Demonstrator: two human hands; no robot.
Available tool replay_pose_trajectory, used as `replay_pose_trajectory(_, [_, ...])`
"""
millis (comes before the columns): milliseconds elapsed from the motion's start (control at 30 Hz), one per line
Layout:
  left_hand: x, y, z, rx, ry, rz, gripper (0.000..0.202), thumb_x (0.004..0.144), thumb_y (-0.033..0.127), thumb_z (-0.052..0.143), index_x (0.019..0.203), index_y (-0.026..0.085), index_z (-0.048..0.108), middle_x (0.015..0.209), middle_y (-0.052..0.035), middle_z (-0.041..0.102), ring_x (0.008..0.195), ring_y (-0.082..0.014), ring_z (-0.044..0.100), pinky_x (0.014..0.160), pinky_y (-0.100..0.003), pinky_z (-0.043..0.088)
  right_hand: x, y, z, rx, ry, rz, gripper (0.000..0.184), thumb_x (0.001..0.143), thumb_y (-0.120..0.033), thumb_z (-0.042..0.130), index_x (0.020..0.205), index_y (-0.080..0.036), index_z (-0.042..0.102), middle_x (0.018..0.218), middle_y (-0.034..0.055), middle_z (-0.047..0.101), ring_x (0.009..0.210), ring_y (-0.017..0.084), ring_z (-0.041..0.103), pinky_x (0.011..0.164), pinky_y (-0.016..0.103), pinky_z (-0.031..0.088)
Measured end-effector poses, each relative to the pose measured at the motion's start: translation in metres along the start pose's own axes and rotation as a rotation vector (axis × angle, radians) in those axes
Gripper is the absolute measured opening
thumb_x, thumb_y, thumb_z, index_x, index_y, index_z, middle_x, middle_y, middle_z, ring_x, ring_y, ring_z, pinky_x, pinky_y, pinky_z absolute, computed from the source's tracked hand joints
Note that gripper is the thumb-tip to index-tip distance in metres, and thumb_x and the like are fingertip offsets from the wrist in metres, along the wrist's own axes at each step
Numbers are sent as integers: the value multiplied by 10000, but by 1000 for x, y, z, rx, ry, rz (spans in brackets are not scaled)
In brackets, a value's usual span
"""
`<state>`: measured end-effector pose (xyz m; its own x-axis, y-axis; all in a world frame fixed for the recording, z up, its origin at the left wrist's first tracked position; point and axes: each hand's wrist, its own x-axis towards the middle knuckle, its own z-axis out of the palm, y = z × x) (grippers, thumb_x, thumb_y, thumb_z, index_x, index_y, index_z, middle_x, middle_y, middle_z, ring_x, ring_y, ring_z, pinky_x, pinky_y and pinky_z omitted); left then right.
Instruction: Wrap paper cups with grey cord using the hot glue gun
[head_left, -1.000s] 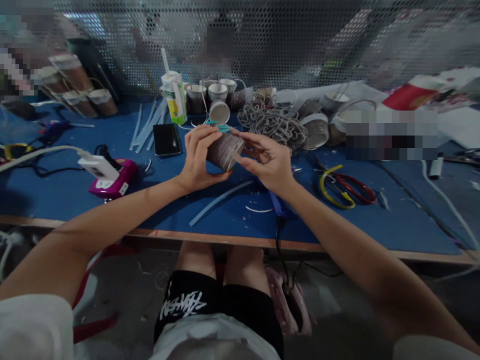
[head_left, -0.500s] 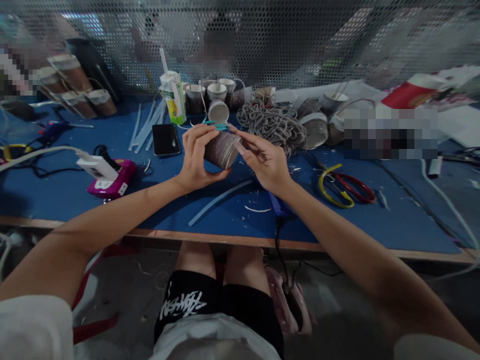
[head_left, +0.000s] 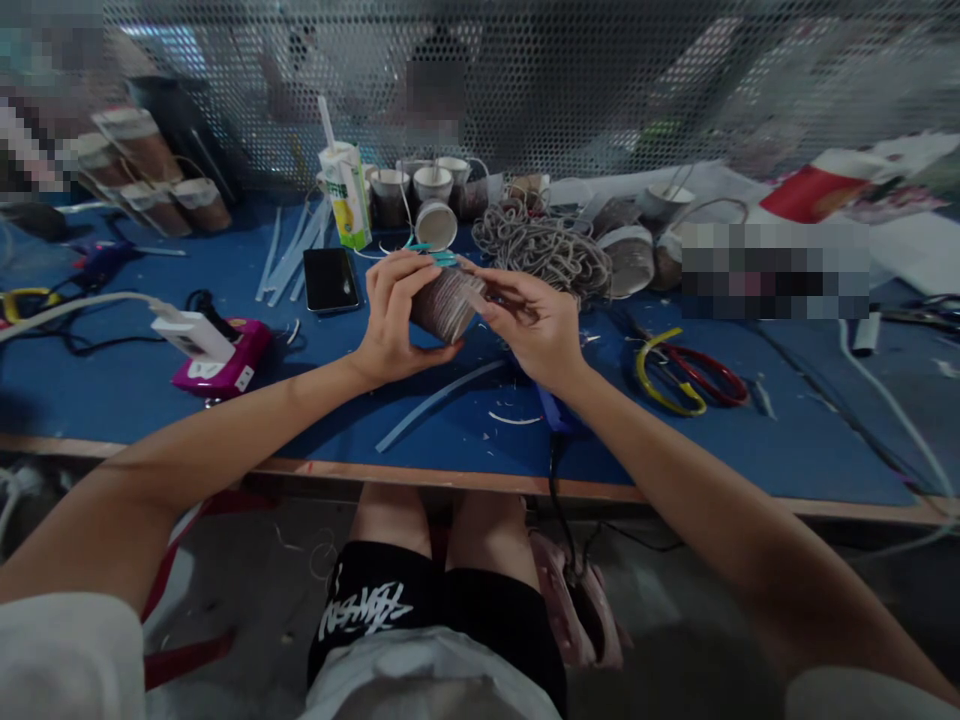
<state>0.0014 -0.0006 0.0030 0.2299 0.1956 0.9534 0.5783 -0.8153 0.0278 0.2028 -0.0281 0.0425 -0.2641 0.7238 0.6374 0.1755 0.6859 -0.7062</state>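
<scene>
A cup wound with grey-brown cord lies tilted between my hands above the blue table. My left hand wraps around its left side, thumb below and fingers over the top. At the cup's right end is my right hand, with thumb and forefinger brought close together against the edge; whatever they pinch is too small to make out. Behind the right hand sits a tangled heap of grey cord. A blue tool with a cable, perhaps a glue gun, lies under my right wrist.
Several cups stand along the perforated metal screen. A drink carton, phone and magenta power adapter are on the left. A translucent stick lies near the front edge; yellow-and-red-handled pliers lie right.
My right fingers have shifted slightly along the cup's right end, and the cup has turned a little. My left hand keeps its hold.
</scene>
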Motion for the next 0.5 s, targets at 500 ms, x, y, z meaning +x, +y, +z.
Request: replay_pose_trajectory(500, [5,3,-2,-15,54,46,756,751,598,732,1363,293,412,1244,-102,566,1194,-311,568,1069,-532,431,0,1,1,6,38,7,517,859,-652,636,1161,-248,751,1190,45,756,1122,257,716,1007,427,586])
